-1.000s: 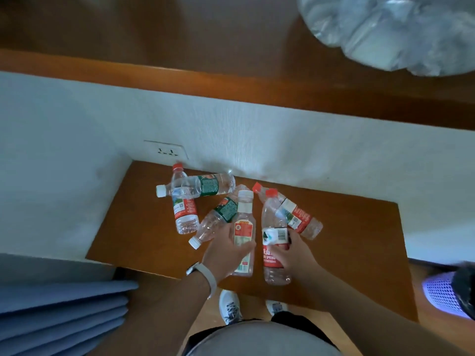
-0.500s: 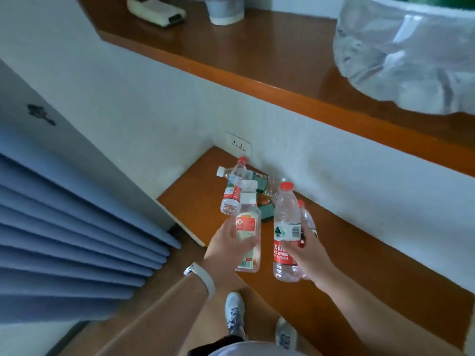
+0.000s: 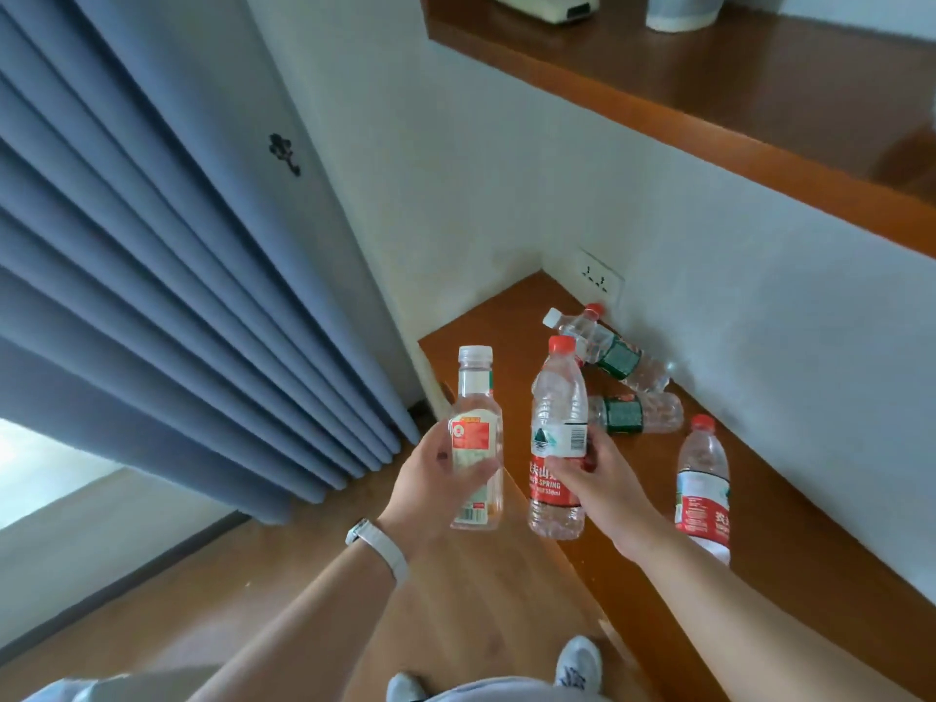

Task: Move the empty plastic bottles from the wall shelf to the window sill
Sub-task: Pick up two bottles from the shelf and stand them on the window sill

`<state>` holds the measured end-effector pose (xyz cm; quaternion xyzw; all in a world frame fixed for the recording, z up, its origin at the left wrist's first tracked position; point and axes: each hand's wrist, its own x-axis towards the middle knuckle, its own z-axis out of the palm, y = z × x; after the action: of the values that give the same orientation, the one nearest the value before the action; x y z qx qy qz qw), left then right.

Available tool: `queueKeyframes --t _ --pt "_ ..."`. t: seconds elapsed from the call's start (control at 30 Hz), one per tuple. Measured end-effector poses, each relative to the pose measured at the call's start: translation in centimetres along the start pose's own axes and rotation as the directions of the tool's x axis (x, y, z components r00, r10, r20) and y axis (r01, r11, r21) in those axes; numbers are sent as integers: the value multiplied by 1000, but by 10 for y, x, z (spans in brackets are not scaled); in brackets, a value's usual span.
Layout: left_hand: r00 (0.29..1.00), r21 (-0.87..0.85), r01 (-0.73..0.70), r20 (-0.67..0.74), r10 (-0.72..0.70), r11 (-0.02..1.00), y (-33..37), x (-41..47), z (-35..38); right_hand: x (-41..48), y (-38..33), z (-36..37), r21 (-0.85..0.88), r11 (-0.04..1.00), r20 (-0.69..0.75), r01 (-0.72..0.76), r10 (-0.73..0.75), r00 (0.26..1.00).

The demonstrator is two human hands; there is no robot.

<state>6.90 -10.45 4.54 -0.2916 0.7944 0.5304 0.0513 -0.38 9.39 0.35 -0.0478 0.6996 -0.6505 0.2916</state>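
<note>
A person's left hand [image 3: 435, 478] and right hand [image 3: 597, 478] each hold an upright bottle, fingers wrapped around a white-capped bottle [image 3: 476, 438] and a red-capped bottle [image 3: 557, 438], lifted off the shelf [image 3: 506, 316] edge beside the curtain [image 3: 177, 271], four bottles remaining toward the shelf's back corner.

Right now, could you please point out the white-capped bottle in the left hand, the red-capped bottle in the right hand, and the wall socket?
White-capped bottle [image 3: 475, 392]: head view, on its neck.
Red-capped bottle [image 3: 557, 402]: head view, on its clear shoulder.
Wall socket [image 3: 597, 282]: head view, on its faceplate.
</note>
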Motion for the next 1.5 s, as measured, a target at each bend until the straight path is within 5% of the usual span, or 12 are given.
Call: queueKeyframes --t 0.57,1.0,1.5 --pt "966 -382 -50 -253 -53 923 -154 -57 -247 3 -36 278 -157 980 209 124 -90 974" --pt "810 -539 -117 -537 -233 834 -278 -141 -376 1 -34 483 -234 957 519 172 -26 855" --pt "629 -608 -107 -654 -420 786 -335 -149 -443 50 -29 617 -260 955 736 140 102 669"
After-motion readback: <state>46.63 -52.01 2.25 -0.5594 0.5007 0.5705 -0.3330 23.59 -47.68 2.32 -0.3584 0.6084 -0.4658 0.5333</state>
